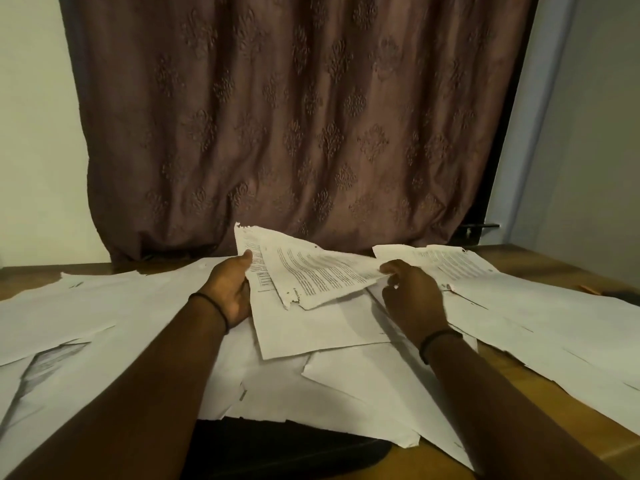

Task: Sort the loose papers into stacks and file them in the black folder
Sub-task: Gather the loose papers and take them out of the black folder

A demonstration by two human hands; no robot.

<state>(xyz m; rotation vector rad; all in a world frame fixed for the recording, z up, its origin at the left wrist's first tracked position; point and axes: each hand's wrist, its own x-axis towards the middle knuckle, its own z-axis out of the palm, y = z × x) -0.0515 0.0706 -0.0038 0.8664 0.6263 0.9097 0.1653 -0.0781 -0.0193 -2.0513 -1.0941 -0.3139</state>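
- Left hand (231, 289): thumb on top, grips left edge of the white printed paper sheets (311, 271), palm turned inward.
- Right hand (412, 296): back up, thumb and forefinger pinch the sheets' right corner.
- Both bare forearms reach forward, converging; thin black band (211, 308) on each wrist.

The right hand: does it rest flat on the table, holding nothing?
No, the right hand pinches a corner of the printed sheets that the left hand also grips.

Head-worn view, forward-down, close over table (540, 386)
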